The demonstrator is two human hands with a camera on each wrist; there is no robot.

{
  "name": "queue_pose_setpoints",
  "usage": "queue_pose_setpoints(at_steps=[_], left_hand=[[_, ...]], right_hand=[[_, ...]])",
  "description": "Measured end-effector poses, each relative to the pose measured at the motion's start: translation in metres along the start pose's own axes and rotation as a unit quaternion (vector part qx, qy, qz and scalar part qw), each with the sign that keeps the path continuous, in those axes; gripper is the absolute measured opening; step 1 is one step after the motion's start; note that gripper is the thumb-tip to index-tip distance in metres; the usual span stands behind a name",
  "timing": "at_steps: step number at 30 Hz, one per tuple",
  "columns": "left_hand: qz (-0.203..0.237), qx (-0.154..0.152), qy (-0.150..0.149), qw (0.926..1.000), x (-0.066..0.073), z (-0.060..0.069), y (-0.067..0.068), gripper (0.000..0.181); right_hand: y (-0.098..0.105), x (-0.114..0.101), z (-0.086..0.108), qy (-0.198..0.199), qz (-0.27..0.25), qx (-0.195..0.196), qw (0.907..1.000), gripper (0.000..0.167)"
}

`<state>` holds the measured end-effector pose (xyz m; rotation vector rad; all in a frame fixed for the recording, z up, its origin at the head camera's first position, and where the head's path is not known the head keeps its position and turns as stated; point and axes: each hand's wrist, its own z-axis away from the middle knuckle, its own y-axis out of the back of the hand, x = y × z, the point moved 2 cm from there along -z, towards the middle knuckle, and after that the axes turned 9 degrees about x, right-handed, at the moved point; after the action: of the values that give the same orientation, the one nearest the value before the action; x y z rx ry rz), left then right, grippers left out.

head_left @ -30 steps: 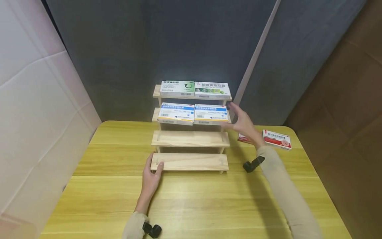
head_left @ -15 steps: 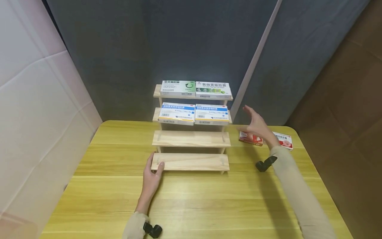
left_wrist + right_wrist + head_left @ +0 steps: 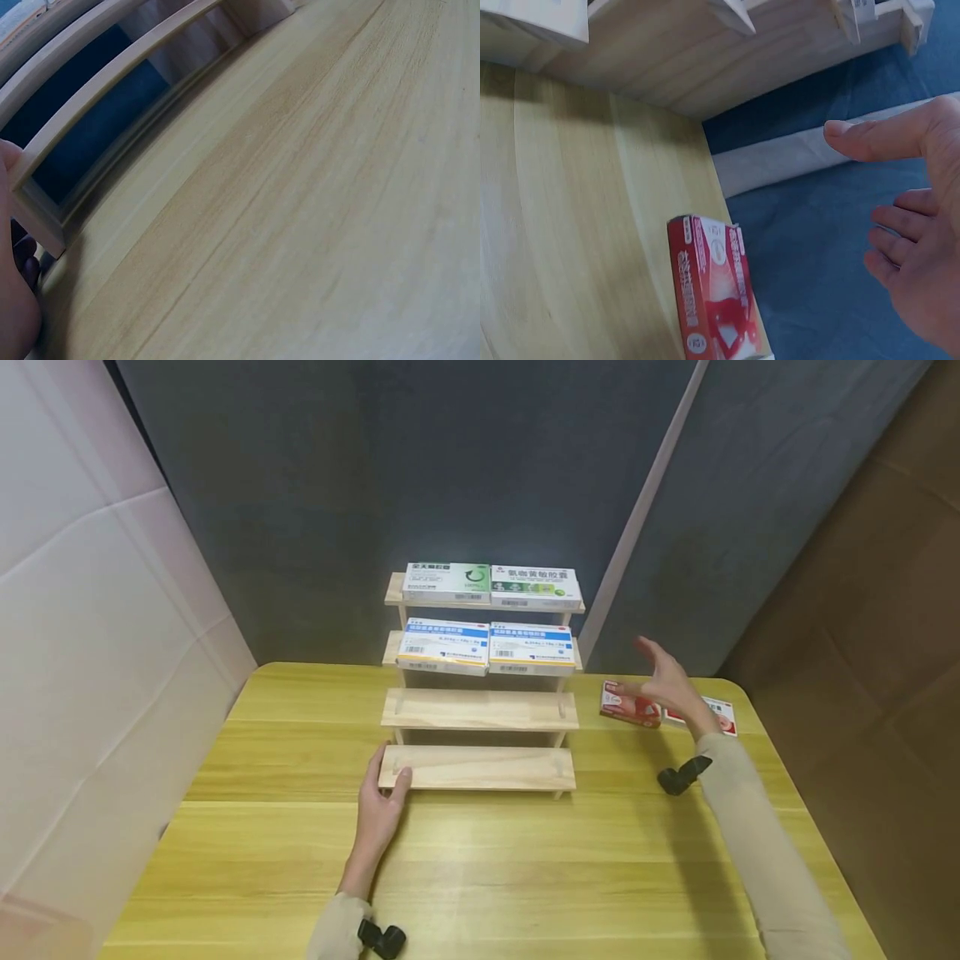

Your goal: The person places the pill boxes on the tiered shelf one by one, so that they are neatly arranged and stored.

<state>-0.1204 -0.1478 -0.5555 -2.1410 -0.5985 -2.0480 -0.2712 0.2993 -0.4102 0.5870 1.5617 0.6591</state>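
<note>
My left hand [image 3: 379, 808] grips the left end of the lowest step of a wooden tiered display rack [image 3: 483, 767], thumb on top; the left wrist view shows only part of that hand. To the rack's right, my right hand [image 3: 673, 690] hovers with thumb and fingers spread apart, holding nothing. Nearest to it lies a red medicine box [image 3: 628, 713], also visible in the right wrist view below the hand. Just right of that box is a white-and-red medicine box [image 3: 724, 717], partly covered by the hand and wrist.
On the top step sit a green-and-white box [image 3: 446, 581] and a white box with green print [image 3: 536, 585]. One step lower, two blue-and-white boxes [image 3: 442, 643] stand side by side. A dark curtain [image 3: 465, 460] hangs behind the yellow wooden table [image 3: 487, 877].
My right hand has moved away from the right-hand blue-and-white box, rightward over the red box, with its fingers still spread. The left hand has kept its place on the rack.
</note>
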Motion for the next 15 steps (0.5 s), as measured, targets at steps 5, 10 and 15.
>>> queue_pose_setpoints(at_steps=[5, 10, 15], left_hand=[[0.001, 0.004, -0.002, 1.0000, 0.000, 0.001, 0.001, 0.067], [0.007, 0.002, -0.002, 1.0000, 0.002, 0.002, 0.001, 0.068], [0.015, -0.002, -0.002, 0.9999, 0.005, 0.003, 0.001, 0.068]], right_hand=[[0.001, 0.009, 0.002, -0.007, -0.006, -0.007, 0.9999, 0.103], [0.002, 0.019, 0.003, -0.016, -0.007, -0.013, 0.9998, 0.103], [0.002, 0.030, 0.000, -0.011, 0.001, -0.005, 0.9999, 0.101]])
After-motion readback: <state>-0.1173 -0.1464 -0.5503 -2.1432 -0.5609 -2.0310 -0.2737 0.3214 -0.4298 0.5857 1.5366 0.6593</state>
